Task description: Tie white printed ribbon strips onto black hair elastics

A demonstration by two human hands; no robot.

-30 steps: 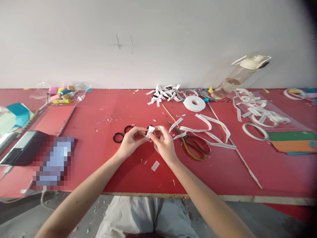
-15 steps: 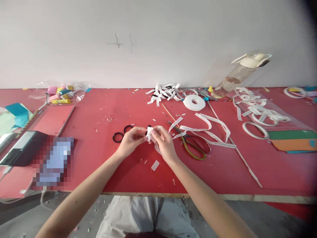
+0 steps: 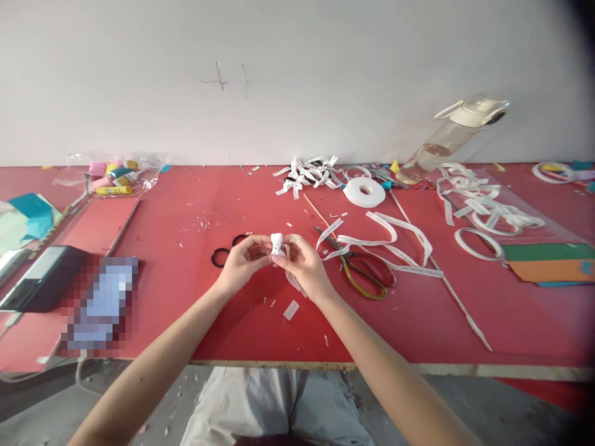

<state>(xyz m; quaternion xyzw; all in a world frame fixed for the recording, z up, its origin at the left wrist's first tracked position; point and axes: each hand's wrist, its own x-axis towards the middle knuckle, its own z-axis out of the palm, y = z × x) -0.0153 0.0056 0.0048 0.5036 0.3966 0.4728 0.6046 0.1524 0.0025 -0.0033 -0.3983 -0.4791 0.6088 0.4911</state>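
Between my two hands is a small white ribbon bow (image 3: 277, 243) with dark print. My left hand (image 3: 242, 262) pinches it from the left with thumb and fingertips. From the other side my right hand (image 3: 304, 265) grips it, and a loose ribbon tail (image 3: 292, 280) hangs by that palm. Two black hair ties (image 3: 220, 257) lie just beyond my left hand, partly covered by its fingers. To the right of my right hand rest scissors (image 3: 360, 272) with yellow-green handles, and a long printed ribbon (image 3: 409, 251) is draped over their blades.
A heap of black-and-white bows (image 3: 309, 173) and a white tape roll (image 3: 365, 192) sit at the back. A bottle (image 3: 458, 136) leans against the wall. White ribbons (image 3: 488, 204) lie at right. A thin stick (image 3: 460, 303) crosses the table (image 3: 186, 322). A phone (image 3: 105, 303) lies left.
The bow has turned in my fingers, so its white loop now faces up and the dark part behind it is no longer seen. Both hands have shifted slightly left.
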